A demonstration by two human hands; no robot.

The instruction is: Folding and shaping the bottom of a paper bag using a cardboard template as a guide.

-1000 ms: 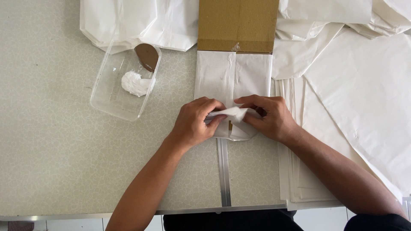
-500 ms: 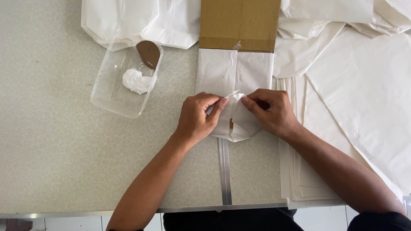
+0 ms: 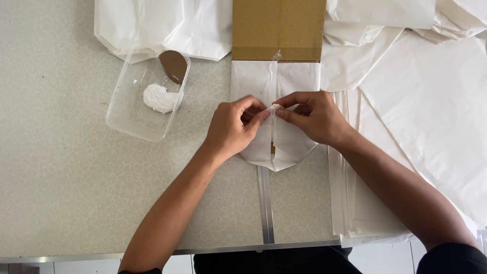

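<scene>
A white paper bag (image 3: 276, 83) lies flat in the middle of the table, its far end under a brown cardboard piece (image 3: 279, 23). Its near end is folded to a point. My left hand (image 3: 234, 127) and my right hand (image 3: 312, 117) meet over the bag's centre seam. Both pinch a raised fold of the white paper between thumb and fingertips. The fingertips almost touch each other.
A clear plastic tray (image 3: 127, 109) with a lump of white paste (image 3: 160, 98) and a brown scoop (image 3: 174, 66) stands to the left. White paper sheets (image 3: 426, 101) pile up on the right and along the back. A metal strip (image 3: 266, 203) runs toward the table's front edge.
Both hands have lifted from pressing the folded end flat and moved slightly away from me, and now pinch the paper fold up at the seam.
</scene>
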